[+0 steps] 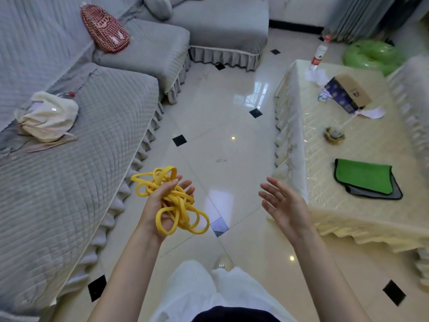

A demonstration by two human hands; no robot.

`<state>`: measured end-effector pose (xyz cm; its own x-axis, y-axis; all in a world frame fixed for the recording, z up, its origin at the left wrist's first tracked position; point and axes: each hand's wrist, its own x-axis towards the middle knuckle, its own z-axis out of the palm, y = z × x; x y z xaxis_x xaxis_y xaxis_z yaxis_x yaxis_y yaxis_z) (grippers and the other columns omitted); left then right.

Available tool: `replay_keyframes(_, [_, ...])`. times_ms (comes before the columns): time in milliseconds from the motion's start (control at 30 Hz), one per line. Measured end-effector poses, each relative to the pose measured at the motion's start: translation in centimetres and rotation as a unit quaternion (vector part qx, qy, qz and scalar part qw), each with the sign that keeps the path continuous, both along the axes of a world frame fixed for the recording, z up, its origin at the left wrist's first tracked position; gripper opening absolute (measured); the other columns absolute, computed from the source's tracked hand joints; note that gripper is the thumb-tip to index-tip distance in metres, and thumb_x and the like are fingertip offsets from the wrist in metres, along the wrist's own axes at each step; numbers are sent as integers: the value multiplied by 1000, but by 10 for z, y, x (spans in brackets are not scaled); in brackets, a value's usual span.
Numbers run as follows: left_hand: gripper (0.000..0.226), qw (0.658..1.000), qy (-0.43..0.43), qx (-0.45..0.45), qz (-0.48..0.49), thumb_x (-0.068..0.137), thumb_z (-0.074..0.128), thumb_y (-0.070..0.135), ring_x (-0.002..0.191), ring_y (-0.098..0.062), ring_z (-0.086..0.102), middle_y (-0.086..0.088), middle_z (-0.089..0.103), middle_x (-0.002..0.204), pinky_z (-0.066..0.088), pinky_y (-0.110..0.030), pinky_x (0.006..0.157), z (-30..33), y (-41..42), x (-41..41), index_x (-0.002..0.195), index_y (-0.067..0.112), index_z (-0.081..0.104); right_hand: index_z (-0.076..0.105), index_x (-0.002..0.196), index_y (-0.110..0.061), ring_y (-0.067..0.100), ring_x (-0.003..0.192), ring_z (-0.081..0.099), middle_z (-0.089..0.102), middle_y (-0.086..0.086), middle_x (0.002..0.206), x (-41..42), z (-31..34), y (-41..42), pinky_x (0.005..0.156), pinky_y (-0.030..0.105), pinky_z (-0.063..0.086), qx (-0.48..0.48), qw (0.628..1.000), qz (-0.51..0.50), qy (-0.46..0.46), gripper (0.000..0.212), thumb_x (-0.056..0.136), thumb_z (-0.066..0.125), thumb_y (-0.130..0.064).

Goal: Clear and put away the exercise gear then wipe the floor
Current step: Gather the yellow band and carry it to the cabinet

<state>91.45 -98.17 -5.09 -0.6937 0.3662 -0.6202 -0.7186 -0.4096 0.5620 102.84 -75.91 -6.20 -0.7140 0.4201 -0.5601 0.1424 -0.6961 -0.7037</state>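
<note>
A tangled yellow resistance band (pixel 176 203) lies bundled in the upturned palm of my left hand (pixel 160 205), whose fingers stretch out fairly straight beneath it; loops hang off both sides of the hand. My right hand (pixel 283 203) hovers empty to the right, fingers spread, palm turned toward the band. Both hands are above the glossy tiled floor (pixel 232 140). A folded green cloth (pixel 364 177) on a grey one lies on the table at right. A cream drawstring bag (pixel 48 117) sits on the sofa at left.
A grey quilted sofa (pixel 81 170) runs along the left. A cream-covered coffee table (pixel 348 205) at right carries a box (pixel 348 94), a water bottle (pixel 320 54) and a small dish. A green inflatable ring (pixel 373 54) lies far right. A red beaded cushion (pixel 104 29) rests on the sofa.
</note>
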Motion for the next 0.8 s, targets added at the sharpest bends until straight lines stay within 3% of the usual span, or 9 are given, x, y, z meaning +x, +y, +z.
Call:
replay_keyframes(200, [34, 1000, -8, -8, 1, 70, 59, 18, 71, -20, 70, -11, 70, 85, 57, -29, 62, -4, 56, -78, 103, 8, 60, 63, 103, -10, 14, 73, 65, 69, 2, 82, -78, -2, 61, 61, 21, 52, -8, 1000, -12, -1, 20, 94, 46, -17])
replay_keyframes(400, [17, 1000, -3, -10, -18, 89, 50, 15, 70, -20, 70, -11, 70, 83, 57, -28, 63, -14, 118, -191, 101, 8, 60, 62, 100, -11, 12, 70, 65, 69, 1, 80, -190, -10, 112, 59, 20, 52, -9, 1000, -22, 7, 19, 94, 46, -16])
replay_keyframes(567, [15, 998, 15, -15, -56, 90, 49, 13, 68, -21, 70, -14, 66, 89, 57, -28, 62, -2, 171, -298, 101, 7, 58, 62, 99, -12, 12, 71, 65, 69, 0, 81, -289, -2, 153, 61, 21, 51, -8, 998, -55, 29, 19, 95, 45, -17])
replay_keyframes(800, [15, 996, 19, -11, -83, 88, 50, 14, 65, -21, 70, -10, 70, 77, 57, -30, 61, 9, 231, -417, 99, 7, 58, 62, 100, -11, 13, 69, 66, 69, 2, 80, -385, 1, 208, 58, 20, 52, -27, 994, -100, 35, 19, 94, 45, -16])
